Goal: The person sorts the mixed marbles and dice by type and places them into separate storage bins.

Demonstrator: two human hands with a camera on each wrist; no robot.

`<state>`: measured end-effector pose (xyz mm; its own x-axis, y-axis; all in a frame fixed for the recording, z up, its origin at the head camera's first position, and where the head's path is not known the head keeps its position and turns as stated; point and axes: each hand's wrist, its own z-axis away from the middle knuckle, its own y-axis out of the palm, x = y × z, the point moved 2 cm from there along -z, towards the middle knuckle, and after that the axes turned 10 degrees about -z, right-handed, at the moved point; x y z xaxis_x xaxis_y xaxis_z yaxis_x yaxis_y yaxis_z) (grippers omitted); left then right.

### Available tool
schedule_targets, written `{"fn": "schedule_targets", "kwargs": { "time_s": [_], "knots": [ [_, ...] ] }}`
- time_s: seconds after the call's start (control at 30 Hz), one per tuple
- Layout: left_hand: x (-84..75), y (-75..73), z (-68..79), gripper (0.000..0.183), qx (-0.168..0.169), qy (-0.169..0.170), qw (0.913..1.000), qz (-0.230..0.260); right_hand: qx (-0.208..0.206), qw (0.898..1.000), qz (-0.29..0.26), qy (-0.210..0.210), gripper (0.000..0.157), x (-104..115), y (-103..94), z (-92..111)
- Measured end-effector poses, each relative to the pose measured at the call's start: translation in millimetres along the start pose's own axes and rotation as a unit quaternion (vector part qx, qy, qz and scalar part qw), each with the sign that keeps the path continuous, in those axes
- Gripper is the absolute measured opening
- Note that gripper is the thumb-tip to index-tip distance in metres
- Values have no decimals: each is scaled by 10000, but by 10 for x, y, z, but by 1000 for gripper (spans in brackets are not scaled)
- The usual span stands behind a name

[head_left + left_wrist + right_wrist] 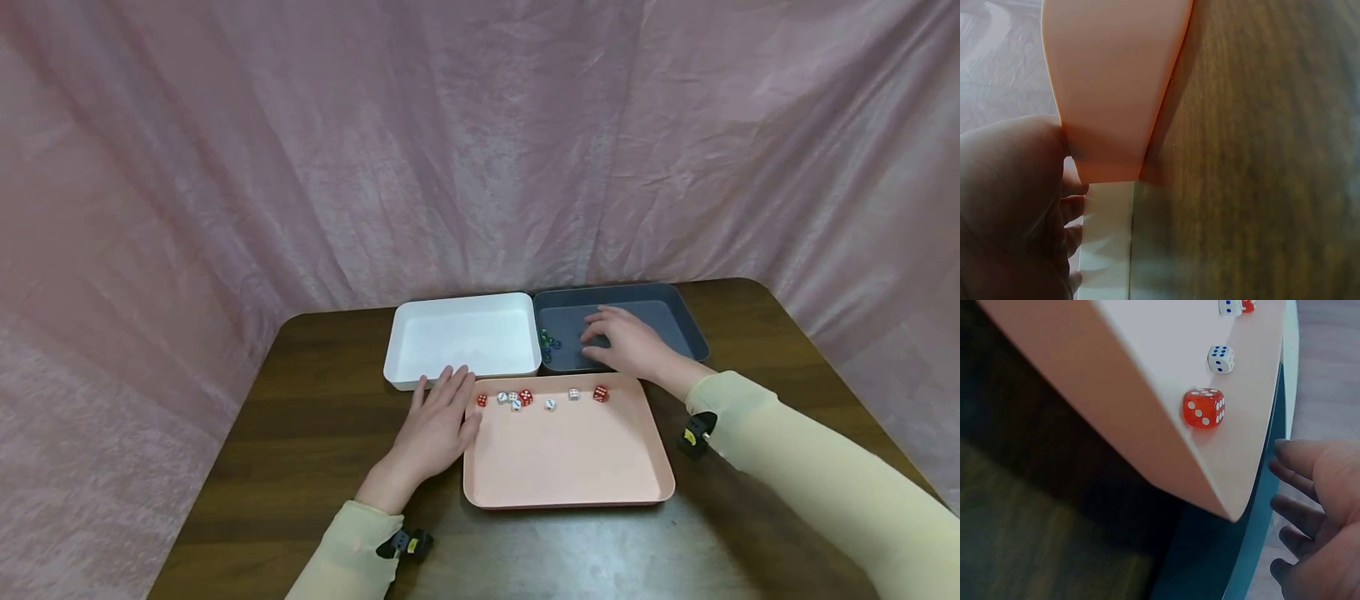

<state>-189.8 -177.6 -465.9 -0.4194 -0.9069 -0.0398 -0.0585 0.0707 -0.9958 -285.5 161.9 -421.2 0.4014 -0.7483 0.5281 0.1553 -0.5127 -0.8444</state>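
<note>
Pink tray [566, 458], lower centre: red and white dice [527, 397]. White tray [465, 333], centre. Grey tray [663, 327], right of centre: green-blue pieces [545, 338]. Left hand [429, 429], right hand [632, 342]: fingers released.

High head view forward and down, close sideways wrist views, pink tray [567, 458] in all.

The pink tray [566, 458] looks smooth plastic, the table [322, 417] grained wood (faintly glossy), the curtain [465, 150] velvety cloth.

Red dice [601, 393] and white dice [573, 394] lie scattered along the pink tray's [570, 454] far side.
</note>
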Motion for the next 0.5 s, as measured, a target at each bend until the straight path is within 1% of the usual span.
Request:
{"fn": "schedule_targets", "kwargs": {
  "time_s": [0.23,0.4,0.5],
  "knots": [
    [89,-8,54,66,-29,-44,10000,12,36,9996,-202,-178,30,36,-25,209],
    [161,-36,81,65,-70,0,10000,63,74,9993,-197,-294,38,34,-5,354],
    [204,-56,105,65,-5,-28,10000,18,115,9988,-176,-446,43,37,19,429]
  ]
}}
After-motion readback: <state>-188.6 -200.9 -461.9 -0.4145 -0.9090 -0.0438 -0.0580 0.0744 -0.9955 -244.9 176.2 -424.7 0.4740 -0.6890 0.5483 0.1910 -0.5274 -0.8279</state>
